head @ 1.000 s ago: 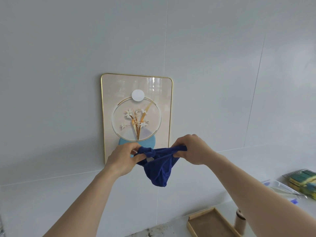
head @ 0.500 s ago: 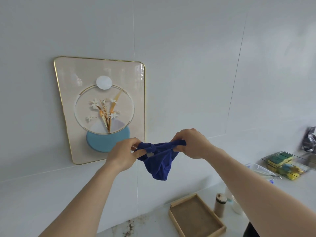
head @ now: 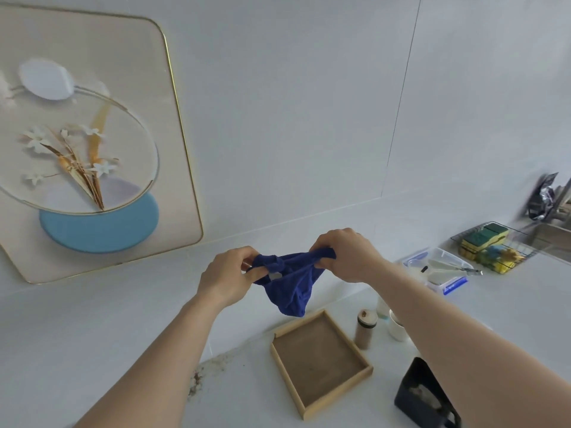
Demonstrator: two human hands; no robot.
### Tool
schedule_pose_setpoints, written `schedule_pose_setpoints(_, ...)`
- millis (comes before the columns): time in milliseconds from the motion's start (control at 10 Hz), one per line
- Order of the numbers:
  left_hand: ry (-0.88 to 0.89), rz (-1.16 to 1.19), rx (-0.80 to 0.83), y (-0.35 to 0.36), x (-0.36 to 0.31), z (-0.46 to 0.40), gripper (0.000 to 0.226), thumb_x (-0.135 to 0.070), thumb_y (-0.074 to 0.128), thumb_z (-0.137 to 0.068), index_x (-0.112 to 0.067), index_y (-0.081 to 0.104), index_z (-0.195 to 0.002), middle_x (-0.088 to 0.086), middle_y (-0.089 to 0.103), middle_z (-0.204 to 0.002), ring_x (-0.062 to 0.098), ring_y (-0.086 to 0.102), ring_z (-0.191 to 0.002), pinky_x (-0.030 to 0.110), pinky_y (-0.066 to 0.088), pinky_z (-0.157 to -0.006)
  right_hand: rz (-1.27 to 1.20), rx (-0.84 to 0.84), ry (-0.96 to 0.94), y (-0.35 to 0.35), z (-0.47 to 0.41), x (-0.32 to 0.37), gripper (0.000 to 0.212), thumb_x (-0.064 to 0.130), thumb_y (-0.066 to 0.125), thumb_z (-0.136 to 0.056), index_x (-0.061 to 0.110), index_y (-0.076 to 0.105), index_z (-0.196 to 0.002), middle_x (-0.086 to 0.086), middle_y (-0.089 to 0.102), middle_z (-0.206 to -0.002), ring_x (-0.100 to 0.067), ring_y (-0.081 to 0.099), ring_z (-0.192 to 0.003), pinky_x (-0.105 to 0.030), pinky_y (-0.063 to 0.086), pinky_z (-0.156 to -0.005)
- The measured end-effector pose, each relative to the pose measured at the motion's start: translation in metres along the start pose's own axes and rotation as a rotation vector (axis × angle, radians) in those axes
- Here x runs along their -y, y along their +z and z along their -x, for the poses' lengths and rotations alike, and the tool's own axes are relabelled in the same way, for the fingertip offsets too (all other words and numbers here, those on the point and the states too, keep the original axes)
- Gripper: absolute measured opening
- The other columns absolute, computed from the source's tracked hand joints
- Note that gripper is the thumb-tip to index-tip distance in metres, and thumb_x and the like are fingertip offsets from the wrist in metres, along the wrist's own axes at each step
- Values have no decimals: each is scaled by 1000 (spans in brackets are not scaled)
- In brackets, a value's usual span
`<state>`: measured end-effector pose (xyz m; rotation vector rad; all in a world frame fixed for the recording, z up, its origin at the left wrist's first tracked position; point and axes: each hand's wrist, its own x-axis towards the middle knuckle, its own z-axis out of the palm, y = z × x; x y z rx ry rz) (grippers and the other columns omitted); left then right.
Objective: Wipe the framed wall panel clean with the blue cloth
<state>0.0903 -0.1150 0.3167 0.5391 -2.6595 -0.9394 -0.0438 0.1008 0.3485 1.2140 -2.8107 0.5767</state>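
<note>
The blue cloth (head: 292, 281) hangs bunched between both hands, in the air in front of the white tiled wall. My left hand (head: 228, 274) pinches its left end and my right hand (head: 344, 257) grips its right end. The framed wall panel (head: 173, 186), beige with a thin gold rim, a flower picture and a light blue disc, hangs on the wall at the upper left, partly cut off by the view's left edge. Both hands are to the right of it and below it, apart from its surface.
Below the cloth on the white counter lies a shallow wooden tray (head: 321, 362). Right of it stand a small brown shaker (head: 364, 329), a white cup (head: 397, 329) and a black holder (head: 423, 393). Farther right are a clear plastic box (head: 441, 268) and a wire rack of sponges (head: 488, 248).
The view has swung right and down, so the panel has slid to the upper left and the counter items have come into sight. Both hands still hold the cloth the same way.
</note>
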Motion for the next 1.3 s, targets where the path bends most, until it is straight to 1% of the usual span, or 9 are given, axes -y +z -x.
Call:
schedule_pose_setpoints(200,-92,-19,75,77,7,-22,9,-45,70,-91,-36,68,-93,-20,75,-95,8,70,-98,40,57,-88,-12,77,29,46,-12,-65,20,20,67,-94,28,75,-111,12,65,-97,-20,60,-95,-34,46,-77)
schedule_pose_setpoints(300,-144,-37,110,114,13,-31,9,-44,70,-91,-36,68,-96,-20,75,-96,8,70,-96,38,56,-87,-5,127,46,73,-17,-95,23,19,66,-95,27,74,-114,9,69,-106,-18,59,-95,-31,41,-75)
schedule_pose_setpoints(500,-249,-74,158,183,35,-46,12,-48,69,-91,-37,68,-97,-18,74,-95,11,70,-93,36,55,-82,-42,238,91,136,-25,-144,25,19,65,-94,26,73,-116,5,68,-105,-24,63,-99,-36,51,-78)
schedule_pose_setpoints(700,-295,-132,165,240,60,-50,7,-38,67,-95,-35,69,-100,-14,74,-95,18,69,-93,36,56,-81,-45,321,112,193,-24,-175,29,10,58,-94,26,72,-115,4,58,-100,-28,60,-95,-38,48,-74)
schedule_pose_setpoints(900,-276,-231,203,282,90,-44,14,-34,68,-95,-36,68,-109,-12,74,-103,21,69,-99,38,58,-83,-47,342,127,247,-10,-190,34,6,59,-94,24,67,-122,-3,65,-113,-32,65,-100,-45,56,-82)
schedule_pose_setpoints(1000,-252,-255,255,299,103,-37,21,-35,64,-98,-34,65,-119,-10,70,-115,19,64,-110,35,55,-89,-16,410,110,269,1,-194,44,7,57,-98,23,59,-139,-4,63,-131,-32,63,-116,-45,57,-93)
schedule_pose_setpoints(1100,-231,-356,428,311,114,-26,47,-44,56,-101,-31,49,-145,-6,52,-151,21,45,-142,37,40,-116,30,579,81,281,14,-194,50,29,53,-106,21,43,-154,-9,42,-162,-32,37,-150,-47,43,-118)
schedule_pose_setpoints(1200,-208,-493,555,318,126,-17,72,-58,44,-101,-33,17,-162,-1,13,-174,26,8,-162,45,10,-131,68,648,70,289,24,-193,79,58,48,-102,24,16,-165,-7,11,-176,-28,3,-163,-47,16,-131)
schedule_pose_setpoints(1300,-176,-556,620,317,128,-12,83,-67,38,-98,-38,-6,-163,0,-11,-175,29,-12,-161,50,-4,-131,119,694,100,294,27,-193,101,86,26,-88,26,2,-166,-5,-4,-176,-27,-12,-162,-49,3,-134)
